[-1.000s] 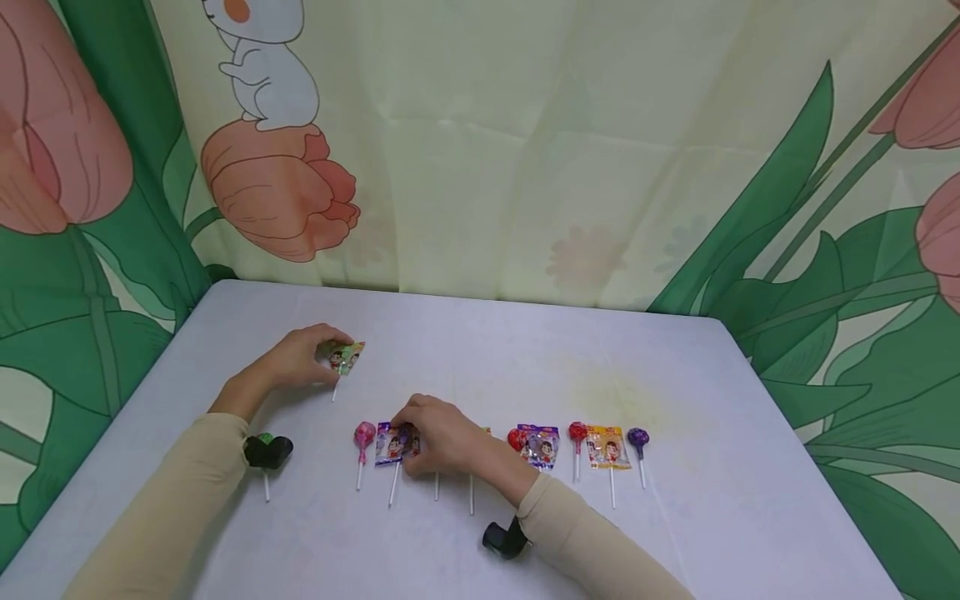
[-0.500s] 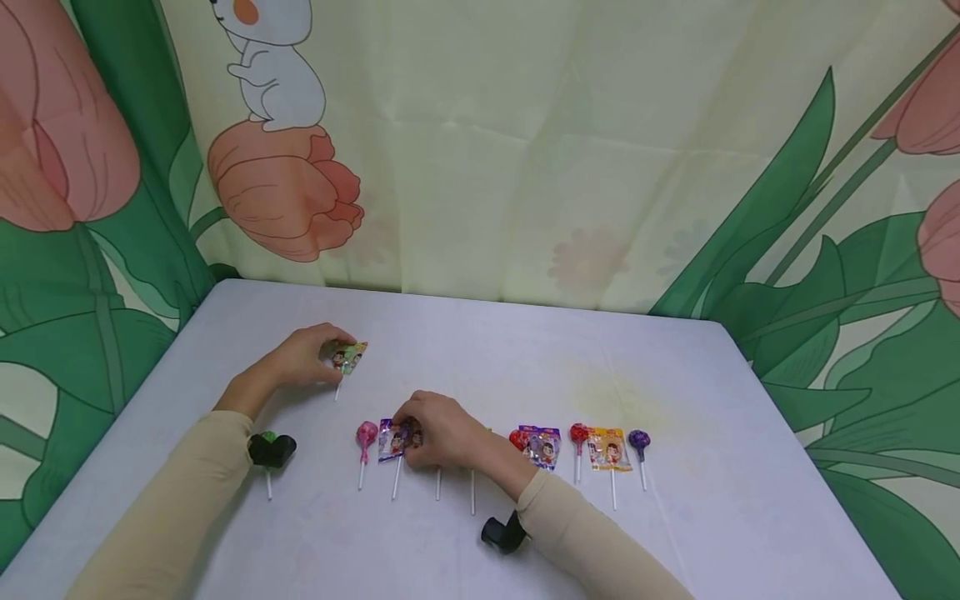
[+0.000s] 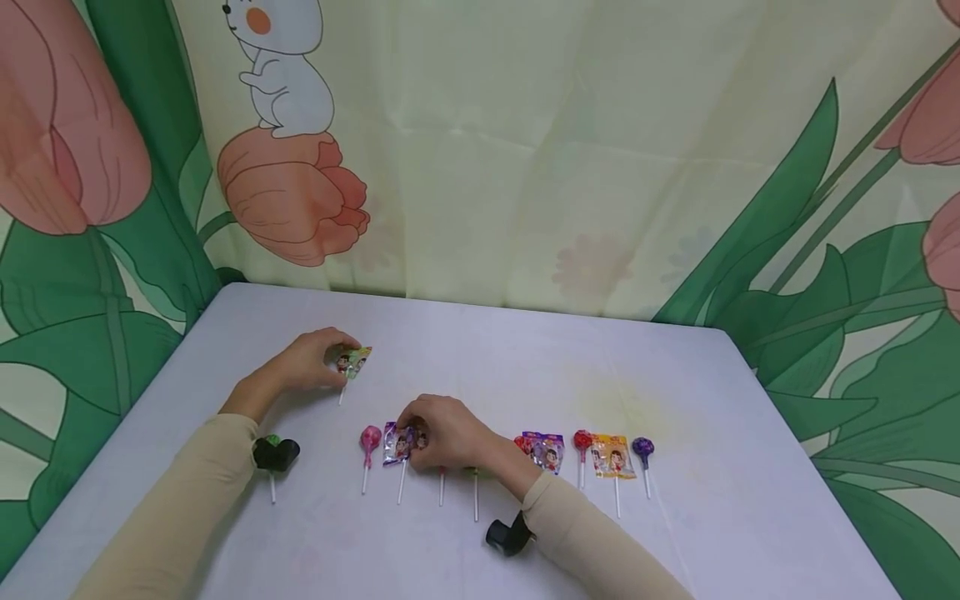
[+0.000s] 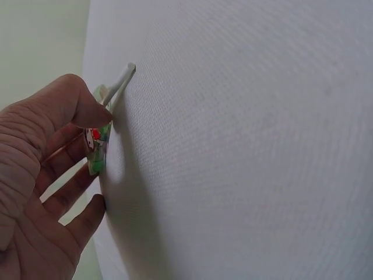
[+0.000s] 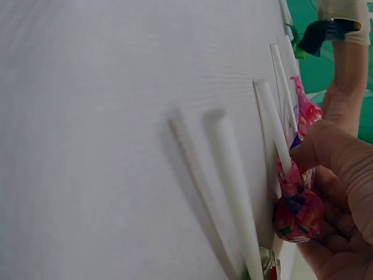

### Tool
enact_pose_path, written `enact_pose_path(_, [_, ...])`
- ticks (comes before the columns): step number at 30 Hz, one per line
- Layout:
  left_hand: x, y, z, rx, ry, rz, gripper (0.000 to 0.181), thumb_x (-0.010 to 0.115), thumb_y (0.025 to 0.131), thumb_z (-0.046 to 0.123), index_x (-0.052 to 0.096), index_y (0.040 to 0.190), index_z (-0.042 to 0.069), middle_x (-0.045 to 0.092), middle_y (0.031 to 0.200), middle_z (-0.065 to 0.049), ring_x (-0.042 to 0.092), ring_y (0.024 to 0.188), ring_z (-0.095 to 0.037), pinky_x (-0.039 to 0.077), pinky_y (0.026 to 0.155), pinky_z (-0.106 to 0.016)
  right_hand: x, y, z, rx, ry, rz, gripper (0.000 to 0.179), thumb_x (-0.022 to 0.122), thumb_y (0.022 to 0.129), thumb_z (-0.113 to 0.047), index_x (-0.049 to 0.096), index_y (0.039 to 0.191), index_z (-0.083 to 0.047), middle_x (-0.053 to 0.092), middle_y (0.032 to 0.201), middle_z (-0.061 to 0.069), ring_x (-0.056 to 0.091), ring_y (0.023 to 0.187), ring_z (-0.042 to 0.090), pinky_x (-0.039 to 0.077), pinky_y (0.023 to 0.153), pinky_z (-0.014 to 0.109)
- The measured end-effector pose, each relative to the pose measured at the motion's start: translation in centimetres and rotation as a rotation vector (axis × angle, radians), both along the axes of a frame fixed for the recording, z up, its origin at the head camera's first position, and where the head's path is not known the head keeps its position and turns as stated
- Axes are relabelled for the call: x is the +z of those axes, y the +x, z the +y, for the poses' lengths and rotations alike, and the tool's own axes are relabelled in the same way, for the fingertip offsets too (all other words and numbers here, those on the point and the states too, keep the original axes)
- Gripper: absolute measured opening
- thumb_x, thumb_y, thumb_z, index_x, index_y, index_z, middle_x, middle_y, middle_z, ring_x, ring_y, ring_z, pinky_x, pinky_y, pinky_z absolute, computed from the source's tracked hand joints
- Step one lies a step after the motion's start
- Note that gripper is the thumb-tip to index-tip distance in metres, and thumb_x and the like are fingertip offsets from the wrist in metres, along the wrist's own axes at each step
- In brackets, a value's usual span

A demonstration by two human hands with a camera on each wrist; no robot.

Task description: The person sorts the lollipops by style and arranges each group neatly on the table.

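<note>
In the head view my left hand (image 3: pixel 311 360) is at the back left of the table, pinching a lollipop (image 3: pixel 354 362) in a flat green and yellow wrapper. The left wrist view shows the thumb on that wrapper, its white stick (image 4: pixel 121 83) pointing away close over the cloth. My right hand (image 3: pixel 450 432) is over a row of lollipops, thumb and fingers on a purple-wrapped lollipop (image 3: pixel 393 446). A pink ball lollipop (image 3: pixel 370 437) lies just left of it. Beside the right fingers in the right wrist view is a red-pink lollipop (image 5: pixel 299 213). The right hand hides some candy heads.
Further right in the row lie another purple-wrapped lollipop (image 3: pixel 546 451), a red one (image 3: pixel 582 439), an orange packet lollipop (image 3: pixel 611 455) and a dark purple one (image 3: pixel 642 448). A green lollipop (image 3: pixel 273 438) lies by the left sleeve. White cloth covers the table (image 3: pixel 720 533).
The head view has shifted a little, so everything appears slightly further right and lower. Both hands keep nearly the same place and hold.
</note>
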State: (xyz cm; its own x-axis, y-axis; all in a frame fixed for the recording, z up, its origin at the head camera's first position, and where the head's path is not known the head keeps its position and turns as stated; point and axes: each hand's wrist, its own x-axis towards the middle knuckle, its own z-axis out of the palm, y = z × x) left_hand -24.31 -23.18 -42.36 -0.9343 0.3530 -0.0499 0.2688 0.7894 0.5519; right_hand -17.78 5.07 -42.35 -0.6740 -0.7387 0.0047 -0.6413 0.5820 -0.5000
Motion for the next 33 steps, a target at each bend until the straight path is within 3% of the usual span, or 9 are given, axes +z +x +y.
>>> enact_pose_path(11, [-0.1, 0.1, 0.2, 0.008, -0.005, -0.001, 0.057, 0.084, 0.080, 0.008, 0.062, 0.132, -0.001, 0.061, 0.130, -0.020, 0.054, 0.124, -0.040, 0.041, 0.111, -0.059, 0.5, -1.2, 0.3, -0.021, -0.057, -0.003, 0.040, 0.080, 0.077, -0.010, 0.072, 0.116, -0.010, 0.069, 0.113, 0.000, 0.054, 0.085, 0.008, 0.048, 0.076, 0.018])
enact_pose_path(25, [0.0, -0.1, 0.2, 0.016, -0.001, -0.010, 0.058, 0.085, 0.081, 0.010, 0.062, 0.133, 0.000, 0.061, 0.132, -0.020, 0.053, 0.127, -0.040, 0.039, 0.112, -0.058, 1.4, -3.9, -0.8, -0.094, -0.110, -0.002, 0.040, 0.081, 0.080, -0.009, 0.071, 0.118, -0.008, 0.070, 0.118, 0.004, 0.063, 0.107, 0.016, 0.050, 0.101, 0.033])
enact_pose_path(33, [0.0, -0.3, 0.2, 0.022, -0.013, -0.033, 0.059, 0.085, 0.081, 0.012, 0.061, 0.134, 0.000, 0.060, 0.133, -0.021, 0.052, 0.128, -0.040, 0.038, 0.113, -0.059, 1.0, -6.2, -2.3, -0.126, -0.114, 0.011, 0.041, 0.083, 0.080, -0.010, 0.071, 0.119, -0.006, 0.072, 0.117, 0.006, 0.064, 0.107, 0.018, 0.051, 0.098, 0.031])
